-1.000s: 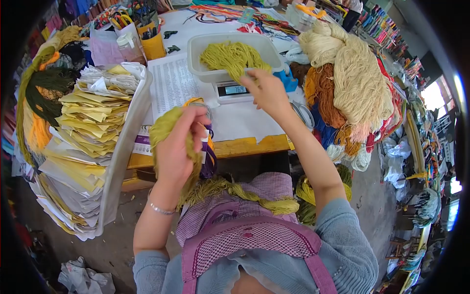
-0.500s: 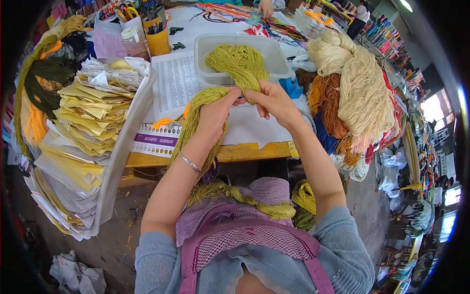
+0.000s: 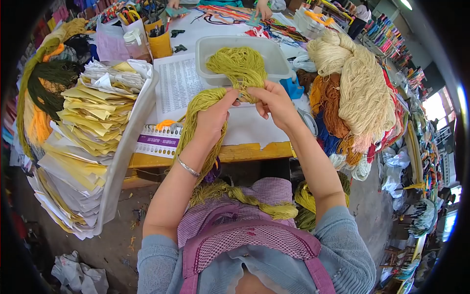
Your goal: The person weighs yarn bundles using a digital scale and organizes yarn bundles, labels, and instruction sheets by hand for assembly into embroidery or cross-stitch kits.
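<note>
Both hands, left hand (image 3: 211, 117) and right hand (image 3: 275, 101), together, clamped on olive yarn skein (image 3: 196, 110).

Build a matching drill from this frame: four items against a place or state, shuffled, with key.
1. olive-green yarn skein
2. white plastic tub
3. yellow pen cup
4. cream wool bundle

A. piled at the far right
B. draped over the left hand
C. holds loose green yarn
D. stuffed with pens, left of the tub

Pairs: 1-B, 2-C, 3-D, 4-A
</note>
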Demonstrator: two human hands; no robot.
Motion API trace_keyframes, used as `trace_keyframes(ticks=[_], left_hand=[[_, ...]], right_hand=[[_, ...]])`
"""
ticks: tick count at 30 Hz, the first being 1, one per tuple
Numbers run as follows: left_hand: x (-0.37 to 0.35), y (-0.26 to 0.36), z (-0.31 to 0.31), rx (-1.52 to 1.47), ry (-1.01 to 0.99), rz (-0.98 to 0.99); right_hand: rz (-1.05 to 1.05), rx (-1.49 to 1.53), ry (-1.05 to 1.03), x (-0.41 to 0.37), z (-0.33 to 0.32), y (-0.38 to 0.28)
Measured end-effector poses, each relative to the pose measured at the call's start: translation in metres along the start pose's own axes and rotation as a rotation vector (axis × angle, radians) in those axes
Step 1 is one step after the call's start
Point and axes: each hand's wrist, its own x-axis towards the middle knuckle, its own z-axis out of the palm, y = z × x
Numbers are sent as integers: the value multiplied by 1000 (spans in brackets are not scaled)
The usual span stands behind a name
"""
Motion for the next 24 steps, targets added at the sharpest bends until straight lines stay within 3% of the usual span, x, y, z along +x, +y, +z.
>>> trace_keyframes(ticks=[3,6,9,10,12,13,15,17,19,21,24], left_hand=[[-2,0,-1,-18,-11,19],[-2,-7,-3,243,35,152],[-5,1,2,56,53,161],[-5,7,0,-173,7,148],[-2,12,-17,-502,-73,115],[-8,14,-30,-586,-111,94],[-31,26,-43,-684,-138,75],[-58,30,-64,-519,-101,138],[-88,35,-86,-401,-74,192],[-124,39,-101,-431,229,114],[-182,35,-139,-266,77,211]], right_hand=[[66,-218,-24,3,-1,-3],[29,-217,-45,7,-2,1],[11,-110,-8,7,7,-1],[5,-110,-7,9,7,-7],[25,244,-26,24,-1,-24],[170,342,-105,38,-24,-26],[166,357,-61,68,-41,-48],[33,240,-212,114,-75,-55],[-38,230,35,128,-62,-85],[-145,138,-1,162,-79,-103],[-379,-39,86,226,-118,-123]])
